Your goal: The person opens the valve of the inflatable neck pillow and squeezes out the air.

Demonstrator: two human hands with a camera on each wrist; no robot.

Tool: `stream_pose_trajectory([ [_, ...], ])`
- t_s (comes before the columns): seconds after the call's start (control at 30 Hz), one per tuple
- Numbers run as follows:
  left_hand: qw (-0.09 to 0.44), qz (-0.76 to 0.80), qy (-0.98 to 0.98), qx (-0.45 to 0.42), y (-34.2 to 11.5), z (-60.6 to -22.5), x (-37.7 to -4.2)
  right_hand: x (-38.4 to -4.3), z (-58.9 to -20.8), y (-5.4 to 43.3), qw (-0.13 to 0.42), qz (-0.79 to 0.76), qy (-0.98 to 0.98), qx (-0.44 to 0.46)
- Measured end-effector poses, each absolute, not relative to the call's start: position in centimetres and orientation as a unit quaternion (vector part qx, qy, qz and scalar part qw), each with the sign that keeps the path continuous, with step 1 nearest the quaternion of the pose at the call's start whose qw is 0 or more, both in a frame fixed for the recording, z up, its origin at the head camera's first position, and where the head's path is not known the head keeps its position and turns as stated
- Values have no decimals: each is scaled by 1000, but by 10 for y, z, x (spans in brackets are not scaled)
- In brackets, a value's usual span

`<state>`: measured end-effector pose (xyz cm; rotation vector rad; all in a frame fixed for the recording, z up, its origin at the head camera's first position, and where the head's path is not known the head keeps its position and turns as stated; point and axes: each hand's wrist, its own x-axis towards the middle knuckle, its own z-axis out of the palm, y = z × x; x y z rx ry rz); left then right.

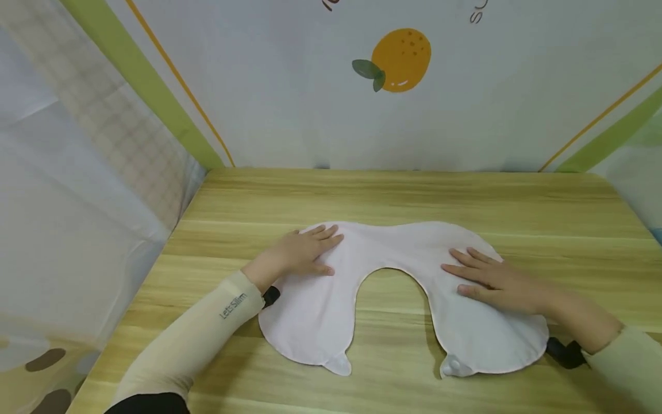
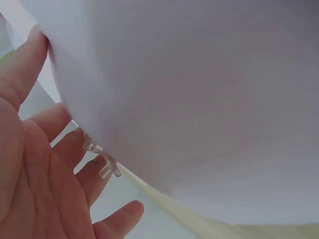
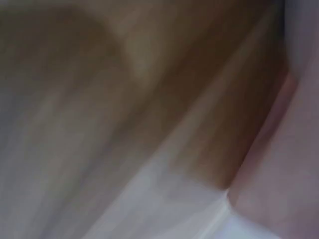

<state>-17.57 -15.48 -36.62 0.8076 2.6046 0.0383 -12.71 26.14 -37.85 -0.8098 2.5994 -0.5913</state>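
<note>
A white U-shaped cloth (image 1: 385,244), like a bib, lies spread out on the table with its opening toward me. Each end has a small tab (image 1: 338,364), and a round snap (image 1: 454,364) shows on the right one. My left hand (image 1: 307,252) rests on the upper left of the cloth, fingers straight. On the right half, my right hand (image 1: 493,280) lies with its fingers spread. In the left wrist view the cloth (image 2: 189,99) fills most of the picture, and the fingers (image 2: 47,119) reach along its edge. The right wrist view is blurred.
The wooden table (image 1: 414,190) extends behind and beside the cloth. A white backdrop (image 1: 289,103) with a printed orange fruit hangs behind it, and sheeting (image 1: 46,201) drapes on the left. A small clear plastic piece (image 2: 103,160) shows near the left fingers.
</note>
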Motion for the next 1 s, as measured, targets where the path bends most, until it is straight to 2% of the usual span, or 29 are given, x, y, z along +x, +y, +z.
stream_pose_trajectory([
  [0.23,216,28,935,281,-152,-359,-183,-136,-377,295,159,-176,939,-248],
  [0.33,217,43,936,273,-162,-360,-173,-135,-379,307,139,-150,947,-247],
  [0.47,191,65,944,260,-182,-359,-147,-125,-379,319,107,-174,947,-248],
  [0.7,163,99,944,268,-209,-361,-101,-93,-374,311,6,-213,916,-340],
  [0.8,166,112,941,274,-213,-362,-94,-86,-369,304,-5,-214,903,-373],
  [1.0,176,120,938,273,-215,-365,-92,-89,-370,298,9,-246,871,-426],
])
